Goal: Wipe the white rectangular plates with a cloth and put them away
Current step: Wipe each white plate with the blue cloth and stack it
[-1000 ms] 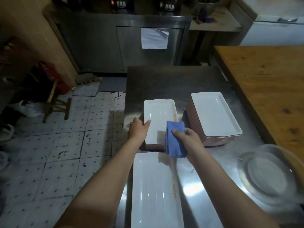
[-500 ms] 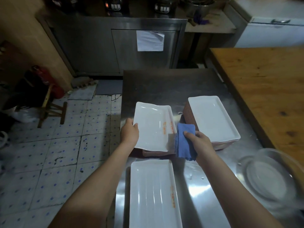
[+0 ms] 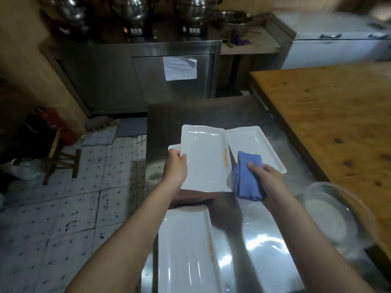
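I see left hand [image 3: 176, 166] gripping the white rectangular plate [image 3: 204, 159] by its left edge, above the steel table [image 3: 264, 250]. Right hand [image 3: 269, 183] clutches blue cloth [image 3: 246, 176] beside its right edge. Plate stack [image 3: 251, 142] behind, long plate [image 3: 184, 250] nearer, glass bowl [image 3: 332, 212] right.

No words can be read. Small orange marks stand on the held white rectangular plate [image 3: 203, 166] and on the long white rectangular plate [image 3: 186, 254] nearer, but they are too blurry.

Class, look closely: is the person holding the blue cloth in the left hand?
No, the right hand grips the blue cloth, while the left hand holds the white plate by its edge.
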A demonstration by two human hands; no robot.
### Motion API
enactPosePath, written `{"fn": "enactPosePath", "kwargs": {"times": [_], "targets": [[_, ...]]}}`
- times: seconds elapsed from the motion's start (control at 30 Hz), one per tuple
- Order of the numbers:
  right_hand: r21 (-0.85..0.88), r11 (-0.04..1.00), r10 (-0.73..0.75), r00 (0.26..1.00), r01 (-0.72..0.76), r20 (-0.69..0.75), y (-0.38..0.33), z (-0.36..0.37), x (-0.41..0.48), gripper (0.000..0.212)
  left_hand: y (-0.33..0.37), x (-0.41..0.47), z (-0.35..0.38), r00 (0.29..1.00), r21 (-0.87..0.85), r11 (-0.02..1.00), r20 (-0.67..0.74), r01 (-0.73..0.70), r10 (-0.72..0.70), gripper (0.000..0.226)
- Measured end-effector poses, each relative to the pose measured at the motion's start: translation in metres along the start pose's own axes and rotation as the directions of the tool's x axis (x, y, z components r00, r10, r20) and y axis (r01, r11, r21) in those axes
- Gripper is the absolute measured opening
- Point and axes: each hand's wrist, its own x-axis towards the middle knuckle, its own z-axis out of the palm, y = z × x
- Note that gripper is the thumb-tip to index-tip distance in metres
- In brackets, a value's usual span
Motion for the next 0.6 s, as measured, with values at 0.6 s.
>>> {"fn": "enactPosePath", "kwargs": {"times": [0.6], "targets": [[0.292,0.940,-0.064,0.930,0.178,-0.361,-0.019,-0.220,-0.044,0.014,0.137,-0.110,0.182,0.935,-0.187,0.944,0.182,-0.272,0.306,0.007]]}}
